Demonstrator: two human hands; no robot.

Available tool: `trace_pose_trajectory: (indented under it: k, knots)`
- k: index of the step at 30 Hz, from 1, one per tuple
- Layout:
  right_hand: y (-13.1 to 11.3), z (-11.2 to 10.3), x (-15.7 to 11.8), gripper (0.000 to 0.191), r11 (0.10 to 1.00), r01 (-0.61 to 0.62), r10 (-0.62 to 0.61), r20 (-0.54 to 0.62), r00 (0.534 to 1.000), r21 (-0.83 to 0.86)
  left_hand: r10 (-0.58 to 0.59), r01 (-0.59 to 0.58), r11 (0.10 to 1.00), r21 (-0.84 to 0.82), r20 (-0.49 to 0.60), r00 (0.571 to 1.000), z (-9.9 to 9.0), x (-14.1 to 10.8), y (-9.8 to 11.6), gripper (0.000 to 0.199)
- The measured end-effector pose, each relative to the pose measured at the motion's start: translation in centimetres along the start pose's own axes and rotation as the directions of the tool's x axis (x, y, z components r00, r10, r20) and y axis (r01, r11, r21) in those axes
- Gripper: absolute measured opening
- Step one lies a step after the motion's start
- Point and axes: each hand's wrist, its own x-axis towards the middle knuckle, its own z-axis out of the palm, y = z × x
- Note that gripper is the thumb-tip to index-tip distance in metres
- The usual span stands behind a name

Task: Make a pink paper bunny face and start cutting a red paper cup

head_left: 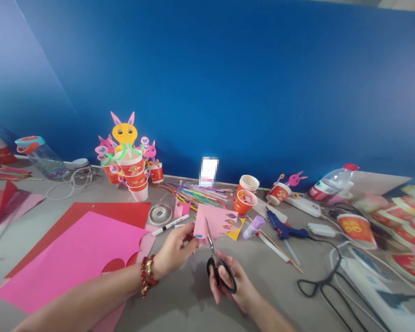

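My left hand (176, 246) pinches the left edge of a light pink sheet of paper (214, 219), held up a little above the table. Cut-out notches run along the sheet's right side, and a small blue patch shows at its lower left. Black-handled scissors (211, 249) are in my right hand (235, 281), with fingers through the loops. The blades point away from me and lie at the paper's lower edge, slightly apart. Just behind the paper is a small darker pink piece (181, 210), and a yellow piece (235, 230) lies partly under it.
Pink and red paper sheets (72, 263) lie at the left, near a tape roll (160, 214) and a marker (170, 225). Decorated paper cups (130, 168) stand behind. To the right are a glue stick (253, 227), a blue glue gun (280, 226) with its cord, and a bottle (332, 182).
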Motion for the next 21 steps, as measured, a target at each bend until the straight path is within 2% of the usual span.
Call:
trace_pose_trajectory:
  k: [3,5,8,12,16,21]
  knots:
    - [0.1,0.0,0.0,0.059,1.000,-0.006,0.006,0.015,1.000,0.003,0.052,-0.047,0.991,0.128,-0.032,0.998,-0.5,-0.1,0.1,0.007]
    - [0.3,0.0,0.1,0.059,1.000,-0.013,0.013,0.018,1.000,-0.005,0.053,-0.047,0.993,0.104,-0.048,0.997,-0.5,-0.4,0.0,0.013]
    - [0.5,0.0,0.2,0.059,1.000,0.000,0.001,0.033,0.999,-0.018,0.123,-0.120,0.992,0.044,-0.089,0.988,-0.1,-0.8,-0.1,0.025]
    - [0.4,0.1,0.4,0.059,0.999,0.033,-0.031,0.054,0.998,-0.041,0.187,-0.178,0.982,0.068,-0.147,0.971,0.2,-1.0,0.0,0.017]
    - [0.0,0.2,0.4,0.058,0.994,0.076,-0.073,0.041,0.996,-0.082,0.237,-0.214,0.966,0.143,-0.175,0.956,0.1,-1.1,-0.5,0.018]
    - [-0.4,0.3,0.4,0.057,0.991,0.087,-0.081,0.060,0.995,-0.101,0.193,-0.189,0.981,0.042,-0.138,0.971,0.1,-1.0,-0.6,0.018]
